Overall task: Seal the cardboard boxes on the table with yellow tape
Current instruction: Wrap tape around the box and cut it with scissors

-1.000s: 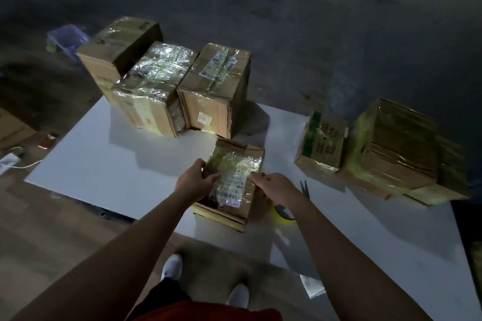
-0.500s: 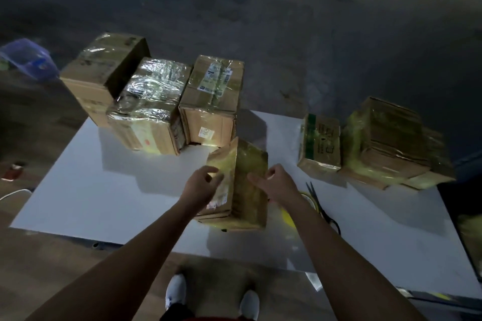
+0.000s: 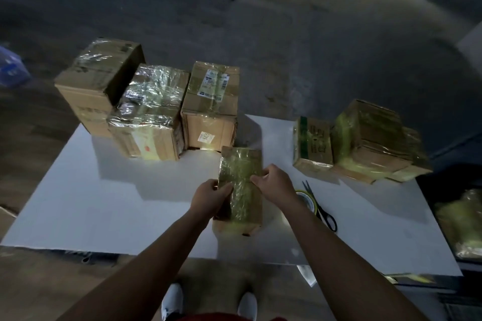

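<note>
Currently I have the small box (image 3: 241,185) lying flat near the front middle of the white table (image 3: 104,203), its top covered in shiny yellowish tape. My left hand (image 3: 208,197) grips its left edge, thumb on top and fingers curled round the side. My right hand (image 3: 276,185) pinches the right edge. Just beside my right wrist lie the tape roll (image 3: 302,197) and scissors (image 3: 328,219), touching each other. Three boxes (image 3: 151,112) stand side by side at the far left, and more wrapped boxes (image 3: 370,138) sit at the far right.
</note>
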Demonstrator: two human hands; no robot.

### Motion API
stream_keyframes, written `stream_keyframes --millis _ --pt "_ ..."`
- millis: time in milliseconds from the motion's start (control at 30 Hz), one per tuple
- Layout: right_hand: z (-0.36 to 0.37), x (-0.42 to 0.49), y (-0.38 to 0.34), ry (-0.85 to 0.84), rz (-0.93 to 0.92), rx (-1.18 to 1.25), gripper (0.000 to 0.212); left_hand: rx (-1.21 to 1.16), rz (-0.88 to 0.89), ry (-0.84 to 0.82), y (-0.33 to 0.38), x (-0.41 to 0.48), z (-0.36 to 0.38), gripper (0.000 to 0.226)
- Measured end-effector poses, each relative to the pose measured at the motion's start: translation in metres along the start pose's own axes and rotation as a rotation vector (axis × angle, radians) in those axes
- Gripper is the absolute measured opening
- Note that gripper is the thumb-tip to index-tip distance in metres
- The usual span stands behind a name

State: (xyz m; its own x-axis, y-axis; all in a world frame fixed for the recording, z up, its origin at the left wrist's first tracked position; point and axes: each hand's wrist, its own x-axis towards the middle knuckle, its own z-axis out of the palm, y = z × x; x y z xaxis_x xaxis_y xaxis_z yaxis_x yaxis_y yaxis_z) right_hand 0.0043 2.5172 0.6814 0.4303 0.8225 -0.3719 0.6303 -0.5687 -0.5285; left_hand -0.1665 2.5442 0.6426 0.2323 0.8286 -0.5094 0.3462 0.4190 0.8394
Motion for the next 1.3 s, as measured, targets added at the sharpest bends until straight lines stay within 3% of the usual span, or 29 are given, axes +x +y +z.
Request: stream_keyframes --millis 200,300,367,433,500,567,633,700,767,800,867,933,1033,1300 --pt "0.005 -0.006 -0.002 -0.027 -0.063 0.194 0.026 -0.185 -0.084 -0.022 -0.001 0.000 -0.019 0.015" --pt "0.005 -0.009 0.001 -0.056 -0.079 0.292 0.029 -0.233 -0.161 -0.094 -0.006 0.000 -0.025 0.019" --pt "0.004 -0.010 0.002 -0.070 -0.075 0.254 0.044 -0.248 -0.191 -0.120 -0.013 -0.001 -0.021 0.025" --pt "0.004 -0.008 0.006 -0.096 -0.011 0.208 0.067 -0.213 -0.155 -0.039 -0.017 -0.003 -0.016 0.034" --pt "0.005 -0.007 0.009 -0.151 0.096 0.200 0.086 0.030 -0.048 0.120 -0.018 0.000 -0.015 0.048" --pt "0.007 -0.005 0.011 -0.204 0.173 0.231 0.092 0.251 0.080 0.230 -0.011 0.002 -0.016 0.043" --pt "0.011 -0.003 0.013 -0.204 0.181 0.200 0.098 0.400 0.141 0.188 -0.001 0.001 -0.015 0.039" --pt "0.015 -0.002 0.013 -0.191 0.175 0.129 0.107 0.512 0.128 0.055 0.008 -0.001 -0.013 0.053" --pt "0.022 0.000 0.018 -0.159 0.177 0.116 0.115 0.403 0.070 -0.065 0.013 -0.005 -0.012 0.054" --pt "0.026 0.002 0.021 -0.140 0.178 0.118 0.114 0.369 0.072 -0.101 0.012 -0.004 -0.013 0.052" --pt "0.027 0.002 0.023 -0.095 0.149 0.126 0.092 0.323 0.077 -0.103 0.006 0.000 -0.018 0.043" --pt "0.023 -0.002 0.017 -0.045 0.102 0.103 0.068 0.259 0.056 -0.042 -0.001 0.004 -0.022 0.037" --pt "0.020 0.000 0.014 -0.012 0.040 0.062 0.050 0.230 0.024 0.046 -0.010 0.008 -0.026 0.034" --pt "0.020 -0.002 0.006 0.017 -0.012 0.037 0.035 0.258 -0.012 0.109 -0.017 0.015 -0.027 0.025"
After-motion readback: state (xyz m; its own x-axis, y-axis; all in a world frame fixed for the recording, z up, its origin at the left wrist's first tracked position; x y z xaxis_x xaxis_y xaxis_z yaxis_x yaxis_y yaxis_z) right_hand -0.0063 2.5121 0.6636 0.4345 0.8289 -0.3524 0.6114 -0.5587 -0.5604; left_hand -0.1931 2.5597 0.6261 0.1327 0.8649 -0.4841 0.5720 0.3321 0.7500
